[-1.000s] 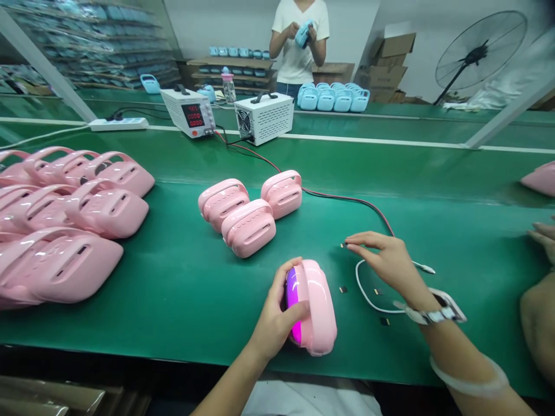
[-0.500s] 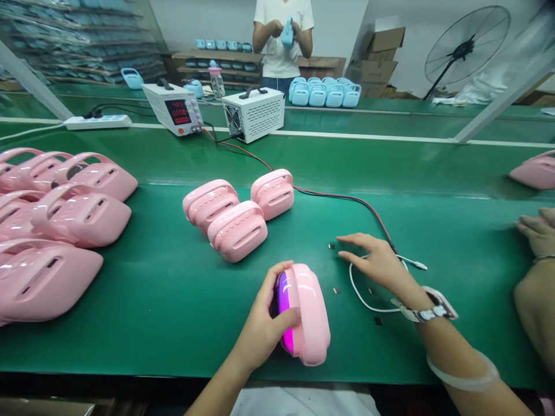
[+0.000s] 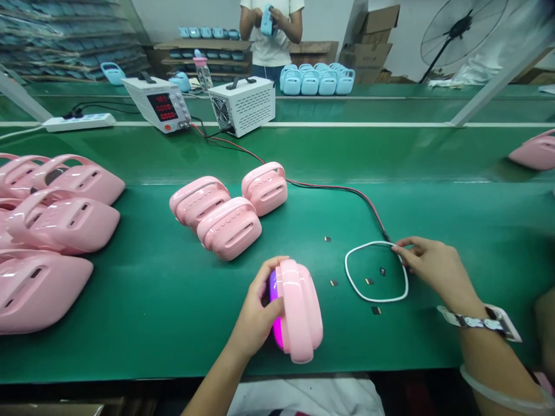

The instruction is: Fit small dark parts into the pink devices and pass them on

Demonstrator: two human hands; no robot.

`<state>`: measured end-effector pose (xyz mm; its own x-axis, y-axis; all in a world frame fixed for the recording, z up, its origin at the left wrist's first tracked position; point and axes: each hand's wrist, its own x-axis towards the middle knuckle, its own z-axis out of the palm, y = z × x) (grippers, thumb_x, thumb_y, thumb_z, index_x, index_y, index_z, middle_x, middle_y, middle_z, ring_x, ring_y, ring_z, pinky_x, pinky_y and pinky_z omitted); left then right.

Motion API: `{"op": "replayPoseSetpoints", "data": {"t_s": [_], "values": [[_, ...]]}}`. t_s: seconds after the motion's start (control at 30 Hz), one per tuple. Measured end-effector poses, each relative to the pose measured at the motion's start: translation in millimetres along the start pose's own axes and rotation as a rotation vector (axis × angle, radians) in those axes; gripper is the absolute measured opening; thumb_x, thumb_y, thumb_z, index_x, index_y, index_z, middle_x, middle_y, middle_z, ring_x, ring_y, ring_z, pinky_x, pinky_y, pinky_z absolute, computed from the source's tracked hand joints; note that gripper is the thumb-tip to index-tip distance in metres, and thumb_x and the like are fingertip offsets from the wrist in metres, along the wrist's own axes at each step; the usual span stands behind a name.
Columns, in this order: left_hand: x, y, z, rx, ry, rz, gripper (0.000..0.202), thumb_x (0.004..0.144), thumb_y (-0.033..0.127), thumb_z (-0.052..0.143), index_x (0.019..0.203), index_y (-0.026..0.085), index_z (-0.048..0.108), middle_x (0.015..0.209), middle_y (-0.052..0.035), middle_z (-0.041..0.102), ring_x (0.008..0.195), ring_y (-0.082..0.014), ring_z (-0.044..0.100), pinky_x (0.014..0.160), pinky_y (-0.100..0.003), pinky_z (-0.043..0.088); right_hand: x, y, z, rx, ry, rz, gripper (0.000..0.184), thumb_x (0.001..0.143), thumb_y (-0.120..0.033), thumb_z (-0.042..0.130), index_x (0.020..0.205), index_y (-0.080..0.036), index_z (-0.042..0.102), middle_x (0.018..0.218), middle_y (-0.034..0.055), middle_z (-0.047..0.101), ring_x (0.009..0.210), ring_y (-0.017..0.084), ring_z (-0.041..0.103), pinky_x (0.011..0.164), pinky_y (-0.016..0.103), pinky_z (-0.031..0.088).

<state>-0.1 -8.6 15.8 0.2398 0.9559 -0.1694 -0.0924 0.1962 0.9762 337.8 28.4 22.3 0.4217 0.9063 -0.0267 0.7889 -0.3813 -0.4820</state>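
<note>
Left hand: the left hand (image 3: 255, 315) was closed around a pink speaker (image 3: 299, 309) standing on edge on the green worktop (image 3: 151, 300), fingers over its purple-lit face.
Right hand: the right hand (image 3: 433, 268) pinched a white cable (image 3: 368, 245) at the far right of its loop, fingertips shut on the cord.
Cable: it lay in a ring just right of the speaker, with small dark chips (image 3: 369, 281) inside and beside it.
Nearby: three more pink speakers (image 3: 229, 228) sat behind the held one; a larger pile of pink speakers (image 3: 52, 219) lay to the left.
Writing: a power supply (image 3: 158, 104) at the back showed red digits too small to read; no brand was legible.
Background: a person (image 3: 271, 29) held a blue speaker (image 3: 266, 20).
</note>
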Motion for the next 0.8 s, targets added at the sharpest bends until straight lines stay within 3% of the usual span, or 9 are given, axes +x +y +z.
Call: {"op": "replayPoseSetpoints", "data": {"t_s": [0.17, 0.2, 0.27, 0.37, 0.43, 0.5, 0.6, 0.7, 0.8], "values": [[-5, -5, 0.3, -0.262, 0.048, 0.006, 0.048, 0.072, 0.041, 0.065, 0.116, 0.024, 0.058, 0.124, -0.005, 0.058, 0.112, -0.0288, 0.052, 0.091, -0.032, 0.042, -40, -42, -12, 0.849, 0.366, -0.232, 0.017, 0.074, -0.036, 0.074, 0.083, -0.025, 0.066, 0.089, 0.0051, 0.072, 0.077, 0.024, 0.071, 0.074, 0.04, 0.057], [-6, -5, 1.5, -0.29, 0.054, 0.008, 0.049, 0.07, 0.041, 0.065, 0.116, 0.024, 0.058, 0.123, -0.0054, 0.058, 0.112, -0.0291, 0.051, 0.091, -0.033, 0.042, -51, -54, -17, 1.048, 0.36, -0.243, 0.016, 0.075, -0.036, 0.076, 0.077, -0.026, 0.064, 0.081, 0.0014, 0.071, 0.072, 0.021, 0.07, 0.073, 0.037, 0.059], [-7, -5, 3.5, -0.313, 0.058, 0.016, 0.05, 0.069, 0.039, 0.066, 0.115, 0.023, 0.058, 0.122, -0.0056, 0.059, 0.112, -0.0288, 0.051, 0.091, -0.033, 0.041, -73, -76, -25, 1.277, 0.111, -0.211, 0.014, 0.078, -0.038, 0.076, 0.081, -0.029, 0.064, 0.062, -0.0066, 0.062, 0.047, 0.012, 0.06, 0.054, 0.027, 0.058], [-7, -7, 4.0, -0.328, 0.061, 0.043, 0.049, 0.07, 0.038, 0.065, 0.116, 0.024, 0.058, 0.121, -0.0046, 0.059, 0.11, -0.0272, 0.052, 0.091, -0.033, 0.041, -100, -102, -28, 1.045, -0.471, -0.319, 0.025, 0.088, -0.03, 0.066, 0.111, -0.039, 0.061, 0.061, -0.0094, 0.06, 0.035, 0.007, 0.045, 0.035, 0.019, 0.041], [-6, -9, 3.0, -0.327, 0.067, 0.07, 0.047, 0.07, 0.037, 0.065, 0.115, 0.024, 0.059, 0.121, -0.004, 0.059, 0.111, -0.0272, 0.051, 0.093, -0.033, 0.041, -111, -111, -22, 0.75, -0.632, -0.513, 0.019, 0.094, -0.025, 0.056, 0.104, -0.037, 0.066, 0.069, -0.0055, 0.063, 0.05, 0.009, 0.055, 0.046, 0.02, 0.045], [-6, -11, 2.3, -0.319, 0.071, 0.09, 0.046, 0.069, 0.036, 0.064, 0.114, 0.024, 0.06, 0.122, -0.0044, 0.059, 0.114, -0.0284, 0.051, 0.097, -0.035, 0.039, -117, -114, -11, 0.55, -0.616, -0.652, 0.021, 0.096, -0.024, 0.052, 0.086, -0.03, 0.07, 0.069, -0.0032, 0.062, 0.063, 0.011, 0.059, 0.058, 0.022, 0.046], [-5, -11, 2.8, -0.305, 0.075, 0.105, 0.046, 0.069, 0.036, 0.064, 0.113, 0.022, 0.06, 0.125, -0.0063, 0.059, 0.118, -0.0311, 0.05, 0.1, -0.038, 0.038, -120, -115, 5, 0.433, -0.531, -0.668, 0.026, 0.095, -0.023, 0.052, 0.074, -0.023, 0.066, 0.061, -0.0037, 0.059, 0.057, 0.01, 0.054, 0.061, 0.024, 0.043], [-5, -12, 4.1, -0.296, 0.097, 0.113, 0.046, 0.07, 0.037, 0.064, 0.113, 0.022, 0.06, 0.123, -0.0069, 0.059, 0.117, -0.032, 0.051, 0.101, -0.04, 0.038, -123, -114, 15, 0.42, -0.484, -0.663, 0.026, 0.095, -0.021, 0.052, 0.073, -0.021, 0.066, 0.062, -0.0035, 0.062, 0.054, 0.01, 0.054, 0.057, 0.024, 0.041], [-5, -12, 4.8, -0.292, 0.107, 0.134, 0.046, 0.07, 0.037, 0.063, 0.114, 0.022, 0.059, 0.122, -0.0067, 0.06, 0.117, -0.0321, 0.051, 0.103, -0.041, 0.037, -127, -112, 17, 0.438, -0.378, -0.779, 0.018, 0.093, -0.017, 0.053, 0.083, -0.02, 0.068, 0.066, -0.0022, 0.064, 0.056, 0.011, 0.056, 0.055, 0.023, 0.041]]}}
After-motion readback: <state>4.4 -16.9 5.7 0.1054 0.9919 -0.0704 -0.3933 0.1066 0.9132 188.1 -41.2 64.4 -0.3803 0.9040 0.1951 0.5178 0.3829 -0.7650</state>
